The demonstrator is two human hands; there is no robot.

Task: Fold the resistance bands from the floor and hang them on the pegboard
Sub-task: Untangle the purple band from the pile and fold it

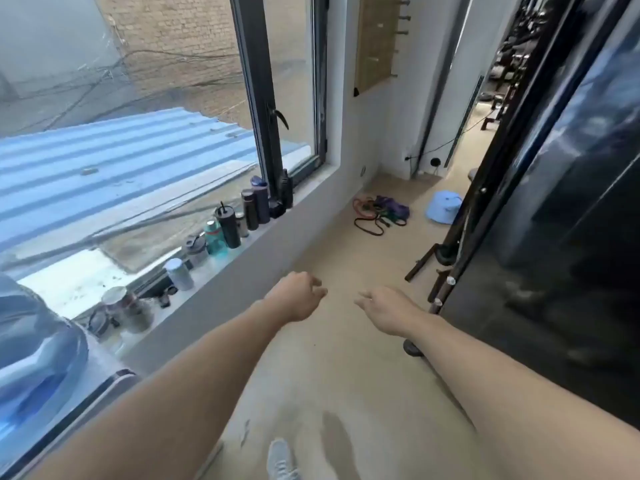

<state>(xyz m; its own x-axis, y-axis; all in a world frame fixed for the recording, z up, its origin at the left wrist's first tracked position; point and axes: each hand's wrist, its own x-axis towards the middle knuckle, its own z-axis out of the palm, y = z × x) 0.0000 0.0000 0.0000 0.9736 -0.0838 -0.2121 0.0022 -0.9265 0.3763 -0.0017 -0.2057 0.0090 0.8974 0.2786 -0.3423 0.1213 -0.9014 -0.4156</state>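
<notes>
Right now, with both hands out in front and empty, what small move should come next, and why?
Probably walk ahead toward the resistance bands. They lie in a heap on the floor by the wall, well beyond the left hand and right hand, which hold nothing. The pegboard hangs above them.

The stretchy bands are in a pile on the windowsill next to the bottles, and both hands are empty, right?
Not quite. The head view shows the stretchy bands piled on the floor, further along below the pegboard, not on the windowsill. Only the bottles stand there. The rest is right: the left hand and right hand hold nothing.
</notes>
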